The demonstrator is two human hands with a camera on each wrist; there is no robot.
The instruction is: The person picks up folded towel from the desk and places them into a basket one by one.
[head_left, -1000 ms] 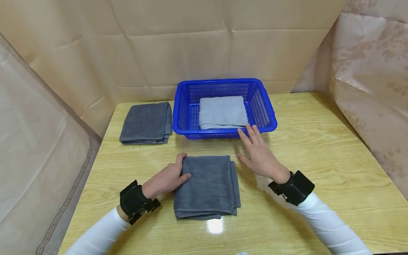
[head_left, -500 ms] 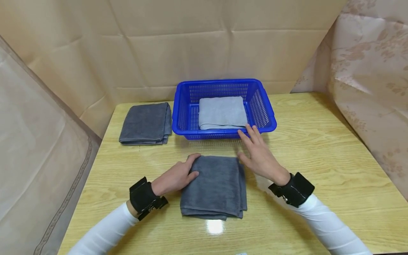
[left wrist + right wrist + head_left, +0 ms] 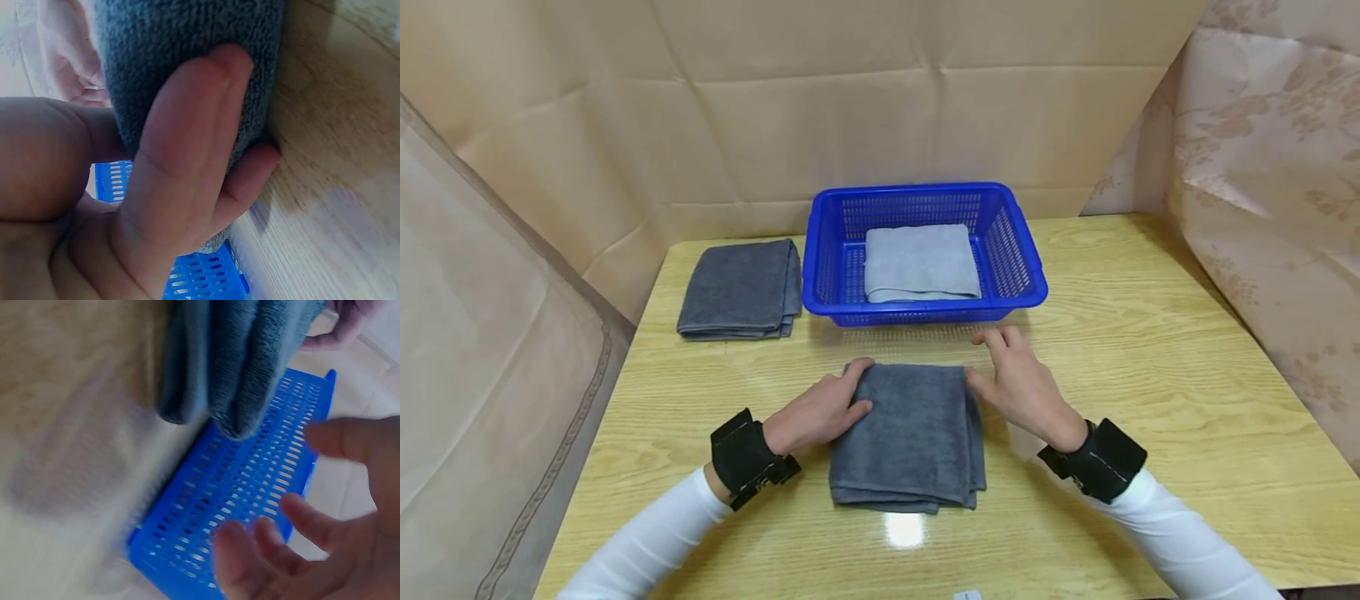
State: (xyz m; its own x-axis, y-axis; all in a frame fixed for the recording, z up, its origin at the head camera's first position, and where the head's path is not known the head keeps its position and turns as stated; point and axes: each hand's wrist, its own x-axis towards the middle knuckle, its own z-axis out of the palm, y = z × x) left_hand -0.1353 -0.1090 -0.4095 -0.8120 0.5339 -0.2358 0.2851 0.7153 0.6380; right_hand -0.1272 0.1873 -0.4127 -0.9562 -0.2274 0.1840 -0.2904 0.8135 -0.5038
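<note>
A folded dark grey towel [image 3: 910,437] lies on the table in front of the blue basket. My left hand [image 3: 816,408] holds its left edge, thumb on top and the other fingers along the side; the left wrist view shows these fingers [image 3: 181,137] against the towel's layered edge. Near the towel's far right corner hovers my right hand [image 3: 1026,387], fingers loosely bent. In the right wrist view there is a gap between the right hand [image 3: 337,531] and the towel's folds [image 3: 244,369], with nothing held.
The blue plastic basket [image 3: 925,307] stands at the back against a beige cloth backdrop [image 3: 820,108], a folded light grey towel [image 3: 921,262] inside it. Left of the basket lies another folded dark grey towel [image 3: 737,287]. A white label [image 3: 967,595] shows at the table's front edge.
My left hand and the dark grey towel have shifted to the right. My right hand has drawn back from the basket's front rim towards the towel's corner, its fingers bending.
</note>
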